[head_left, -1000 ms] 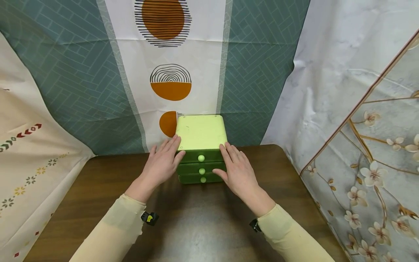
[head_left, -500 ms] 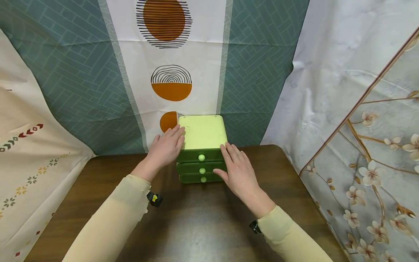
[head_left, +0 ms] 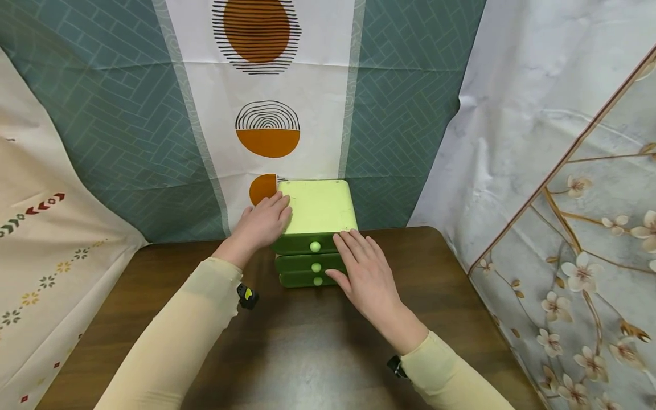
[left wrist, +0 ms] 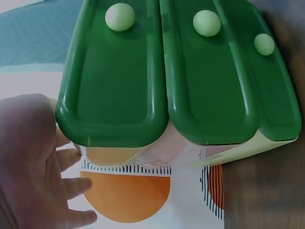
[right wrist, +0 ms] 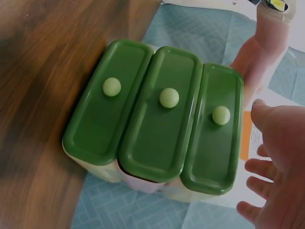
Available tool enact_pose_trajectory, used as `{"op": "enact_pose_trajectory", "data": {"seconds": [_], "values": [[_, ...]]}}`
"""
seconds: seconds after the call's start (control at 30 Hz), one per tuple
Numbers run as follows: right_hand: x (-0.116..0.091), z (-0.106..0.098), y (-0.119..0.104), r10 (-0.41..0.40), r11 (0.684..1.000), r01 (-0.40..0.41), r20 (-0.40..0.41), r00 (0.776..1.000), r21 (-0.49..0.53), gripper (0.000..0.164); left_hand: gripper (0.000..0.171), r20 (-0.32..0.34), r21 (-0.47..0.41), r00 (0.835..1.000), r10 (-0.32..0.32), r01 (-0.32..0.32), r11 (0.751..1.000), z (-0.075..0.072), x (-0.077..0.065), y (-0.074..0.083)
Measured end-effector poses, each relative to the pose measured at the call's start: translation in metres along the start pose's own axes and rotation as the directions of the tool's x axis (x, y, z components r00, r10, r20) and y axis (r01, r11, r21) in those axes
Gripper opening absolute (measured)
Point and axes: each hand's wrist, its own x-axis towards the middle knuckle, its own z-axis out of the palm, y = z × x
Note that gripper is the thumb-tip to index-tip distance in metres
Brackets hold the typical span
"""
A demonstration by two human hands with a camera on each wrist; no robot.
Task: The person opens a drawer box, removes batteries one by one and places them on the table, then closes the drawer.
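Observation:
A small drawer cabinet (head_left: 320, 206) has a pale yellow-green top and several stacked dark green drawer fronts with round light-green knobs. My left hand (head_left: 261, 224) lies along the cabinet's left side, its fingertips over the edge of the top. The right hand (head_left: 370, 278), fingers extended, is at the front right corner, covering the right ends of the drawer fronts in the head view. In the right wrist view, its fingers (right wrist: 261, 168) look apart from the top drawer front (right wrist: 214, 143). Behind the middle drawer front (right wrist: 159, 129) a strip of pinkish side shows. Neither hand grips a knob.
The cabinet stands at the back of a dark brown wooden table (head_left: 307, 347). Close behind it hangs a teal and white patterned cloth (head_left: 318, 102). More printed cloth hangs at the left (head_left: 56, 228) and right (head_left: 564, 228) of the table.
My left hand has moved up and back from the front left corner along the cabinet's left side. The right hand has shifted slightly left and down, off the top's right edge.

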Motion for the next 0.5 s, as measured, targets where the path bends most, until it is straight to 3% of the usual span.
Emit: {"op": "enact_pose_trajectory", "data": {"seconds": [0.23,0.5], "values": [[0.000,0.005,-0.007,-0.074,0.996,0.077,-0.068,0.995,0.041,0.070,0.065,0.014,-0.002,1.000,0.009,-0.009,1.000,0.001,0.007,-0.001],[0.003,0.012,-0.011,-0.061,0.996,0.064,-0.039,0.997,0.061,0.050,0.068,0.018,-0.013,1.000,0.002,-0.002,1.000,0.002,0.014,-0.002]]}}
